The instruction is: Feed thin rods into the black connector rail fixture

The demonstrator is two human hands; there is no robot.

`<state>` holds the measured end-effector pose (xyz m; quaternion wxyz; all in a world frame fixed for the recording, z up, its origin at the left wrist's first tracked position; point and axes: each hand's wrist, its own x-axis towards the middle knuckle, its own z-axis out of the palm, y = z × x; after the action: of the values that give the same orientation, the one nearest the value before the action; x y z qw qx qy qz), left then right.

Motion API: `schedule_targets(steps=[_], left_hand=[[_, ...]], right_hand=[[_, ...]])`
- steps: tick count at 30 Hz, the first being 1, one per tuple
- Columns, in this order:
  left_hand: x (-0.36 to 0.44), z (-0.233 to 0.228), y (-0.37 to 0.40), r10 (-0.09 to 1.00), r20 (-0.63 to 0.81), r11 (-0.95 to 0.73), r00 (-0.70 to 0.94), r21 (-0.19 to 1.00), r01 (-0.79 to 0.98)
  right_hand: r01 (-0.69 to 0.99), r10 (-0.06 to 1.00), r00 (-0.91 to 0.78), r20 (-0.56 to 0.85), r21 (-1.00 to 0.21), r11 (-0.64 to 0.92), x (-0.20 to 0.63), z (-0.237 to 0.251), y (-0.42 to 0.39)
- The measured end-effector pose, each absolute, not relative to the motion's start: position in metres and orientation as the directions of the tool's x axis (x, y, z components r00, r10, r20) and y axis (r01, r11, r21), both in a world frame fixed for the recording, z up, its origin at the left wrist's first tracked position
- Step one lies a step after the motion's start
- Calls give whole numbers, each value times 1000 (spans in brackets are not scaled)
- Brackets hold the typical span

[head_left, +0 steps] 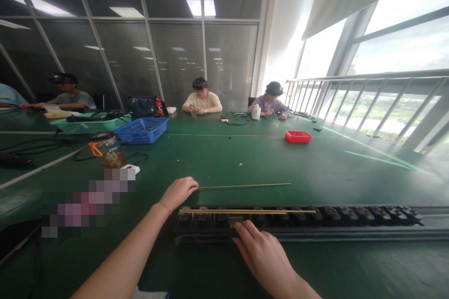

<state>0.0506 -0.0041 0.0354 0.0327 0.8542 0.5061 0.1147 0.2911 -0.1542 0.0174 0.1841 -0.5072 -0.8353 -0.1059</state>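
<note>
Green worktop. A long black tray is laid at the near right; a red basket is set at the far right. A blue basket and a green basket are placed at the far left.

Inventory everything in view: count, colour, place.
Long tray: one, black, near side
Small parts: over ten, black, in tray
Thin sticks: three, yellowish, one held, two along tray
Small basket: one, red, right
Mesh baskets: two, green and blue, left
Lidded container: one, black and orange, left
Table: one, green, centre
People: four, mixed clothing, around table
Glass partition: one, grey, back
Railing: one, silvery, right
Blind: one, pale, right
Smaller items: several, mixed, left
Left hand: one, pinching stick
Right hand: one, at tray
</note>
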Motion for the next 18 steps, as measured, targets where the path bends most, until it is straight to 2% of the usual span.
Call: schedule_targets(steps=[3, 7, 11, 14, 18], left_hand=[[47, 39, -5, 874, 144, -485, 465, 195, 852], [49, 81, -20, 869, 143, -495, 474, 279, 823], [58, 123, -54, 765, -30, -583, 643, 389, 713], [65, 131, -72, 723, -110, -607, 682, 370, 703], [72, 126, -75, 754, -110, -587, 647, 329, 740]], right_hand=[[875, 816, -434, 380, -36, 482, 294, 20, -155], [865, 829, -450, 332, -72, 497, 298, 22, -157], [863, 840, -444, 313, -102, 494, 298, 21, -156], [858, 841, -438, 318, -133, 497, 298, 20, -156], [846, 836, -443, 324, -156, 509, 299, 22, -157]])
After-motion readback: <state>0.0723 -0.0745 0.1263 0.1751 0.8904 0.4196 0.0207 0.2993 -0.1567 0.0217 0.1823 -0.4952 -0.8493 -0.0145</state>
